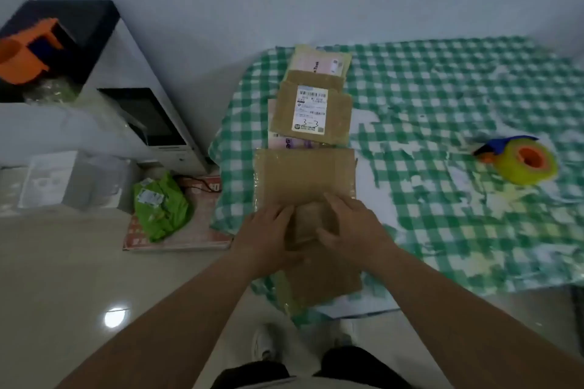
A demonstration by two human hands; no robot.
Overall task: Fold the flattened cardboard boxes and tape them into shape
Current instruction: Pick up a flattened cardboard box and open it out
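At the near edge of the table (474, 246), covered in green check cloth, the flattened cardboard box (303, 180) lies partly overhanging. The left hand (268, 237) and right hand (350, 227) both rest on its middle flap, fingers lightly bent and pressing rather than gripping (whether any fingertip hooks under an edge cannot be told). The step looks like folding the flaps up; next the walls need raising and holding square. Farther back lie more flattened boxes (313, 114). The tape dispenser (524, 161) sits well apart toward the right edge.
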